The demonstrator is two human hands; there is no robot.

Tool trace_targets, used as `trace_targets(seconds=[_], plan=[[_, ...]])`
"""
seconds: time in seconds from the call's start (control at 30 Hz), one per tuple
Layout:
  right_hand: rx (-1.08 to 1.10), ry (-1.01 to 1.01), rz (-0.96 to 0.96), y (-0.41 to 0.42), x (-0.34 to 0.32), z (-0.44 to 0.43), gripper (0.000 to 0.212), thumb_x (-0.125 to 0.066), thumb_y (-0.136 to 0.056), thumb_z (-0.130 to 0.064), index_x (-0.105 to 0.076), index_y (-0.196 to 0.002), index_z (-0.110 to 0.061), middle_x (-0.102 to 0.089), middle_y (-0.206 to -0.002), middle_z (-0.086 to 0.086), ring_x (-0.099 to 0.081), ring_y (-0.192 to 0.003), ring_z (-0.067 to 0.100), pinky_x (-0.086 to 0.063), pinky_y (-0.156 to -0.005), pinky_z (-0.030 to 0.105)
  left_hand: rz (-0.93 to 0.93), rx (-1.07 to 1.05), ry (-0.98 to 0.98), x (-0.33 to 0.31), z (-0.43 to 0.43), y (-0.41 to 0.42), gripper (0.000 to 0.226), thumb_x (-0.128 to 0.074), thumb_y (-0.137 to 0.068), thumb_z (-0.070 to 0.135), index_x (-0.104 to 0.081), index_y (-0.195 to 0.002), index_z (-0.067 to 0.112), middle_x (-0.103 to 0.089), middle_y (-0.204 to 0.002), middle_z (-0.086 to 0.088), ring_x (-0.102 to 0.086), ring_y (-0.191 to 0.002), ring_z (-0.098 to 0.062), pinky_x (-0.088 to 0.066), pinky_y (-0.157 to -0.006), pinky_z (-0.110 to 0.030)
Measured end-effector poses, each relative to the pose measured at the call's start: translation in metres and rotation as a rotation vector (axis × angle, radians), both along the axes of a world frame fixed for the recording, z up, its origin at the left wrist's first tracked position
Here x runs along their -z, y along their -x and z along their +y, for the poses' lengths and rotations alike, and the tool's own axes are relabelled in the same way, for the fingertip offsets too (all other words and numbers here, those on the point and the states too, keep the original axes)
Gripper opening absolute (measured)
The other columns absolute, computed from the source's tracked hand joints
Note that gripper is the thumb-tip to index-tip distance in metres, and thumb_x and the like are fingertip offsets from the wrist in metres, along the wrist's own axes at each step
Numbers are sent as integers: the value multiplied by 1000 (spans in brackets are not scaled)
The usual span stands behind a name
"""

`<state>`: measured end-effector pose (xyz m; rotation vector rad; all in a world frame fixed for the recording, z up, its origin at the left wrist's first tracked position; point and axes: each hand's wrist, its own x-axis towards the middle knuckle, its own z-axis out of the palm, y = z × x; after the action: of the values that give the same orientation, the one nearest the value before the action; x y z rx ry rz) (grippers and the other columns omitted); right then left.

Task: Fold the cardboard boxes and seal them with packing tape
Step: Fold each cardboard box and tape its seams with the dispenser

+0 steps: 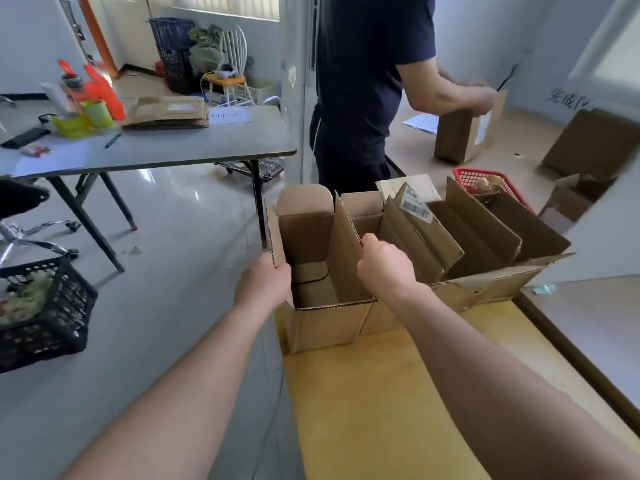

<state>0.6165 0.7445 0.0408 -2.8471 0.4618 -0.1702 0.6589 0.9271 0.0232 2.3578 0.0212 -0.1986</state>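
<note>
Clutching opposite walls of the cardboard box (329, 327), left hand (265, 284) and right hand (384, 268) grip tight; flattened cartons (485, 230) crowd two o'clock.

Grey folding table (180, 147), glossy tiled floor (173, 216)

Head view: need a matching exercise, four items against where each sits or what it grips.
Column 1
1. left hand
2. right hand
3. red basket
4. black crate

Column 2
A. on the floor, far left
B. grips the cardboard box's right flap
C. beyond the upright cardboard sheets, far right
D. grips the cardboard box's left flap

Pairs: 1-D, 2-B, 3-C, 4-A
</note>
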Motion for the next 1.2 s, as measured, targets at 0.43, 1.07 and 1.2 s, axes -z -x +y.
trace_targets(seconds=[0.43, 1.07, 1.2], plan=[[20, 101, -68, 8, -4, 5, 34, -52, -91, -37, -49, -115, -13, -57, -105, 8, -55, -94, 27, -36, -68, 33, 72, 45, 12, -5, 1, 4, 51, -46, -92, 32, -32, -137, 11, -49, -136, -15, -53, -115, -35, -44, -95, -41], [46, 199, -302, 299, -6, -114, 22, -42, -98, -29, -58, -87, -18, -54, -81, -3, -47, -65, 12, -40, -63, 27, -504, 346, -167, -10, -133, 251, 49, -58, -89, 46, -55, -128, 16, -58, -127, -4, -50, -117, -24, -43, -92, -36], [127, 226, -283, 379, 8, -157, 24, -42, -98, -28, -61, -90, -17, -57, -79, -3, -51, -64, 13, -46, -66, 27, -478, 490, -195, 3, -200, 320, 41, -52, -90, 51, -57, -120, 23, -61, -115, 5, -53, -108, -16, -43, -82, -31]])
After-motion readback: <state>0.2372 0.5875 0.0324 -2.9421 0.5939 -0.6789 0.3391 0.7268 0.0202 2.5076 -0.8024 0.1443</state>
